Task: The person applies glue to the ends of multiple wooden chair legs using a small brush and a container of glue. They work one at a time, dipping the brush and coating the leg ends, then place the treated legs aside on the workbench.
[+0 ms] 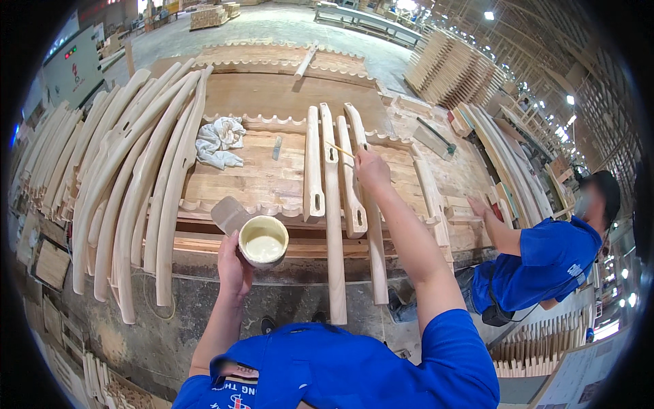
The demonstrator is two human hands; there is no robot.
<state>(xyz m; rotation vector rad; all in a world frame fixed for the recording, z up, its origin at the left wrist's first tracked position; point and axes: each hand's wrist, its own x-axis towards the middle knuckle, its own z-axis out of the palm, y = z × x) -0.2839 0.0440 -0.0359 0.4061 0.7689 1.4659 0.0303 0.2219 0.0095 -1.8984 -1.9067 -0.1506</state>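
Head view: the left hand (235, 268) clasps a cup (265, 262) that tilting could spill; the right hand (372, 172) grips a stick (340, 149).

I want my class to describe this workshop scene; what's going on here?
A person in a blue shirt stands at a wooden bench. The left hand holds a cup of pale liquid. The right hand holds a thin stick, its tip by a slot in one of four wooden bars lying side by side. A crumpled cloth lies to their left, beside a pile of curved wooden pieces. A co-worker stands at the right.
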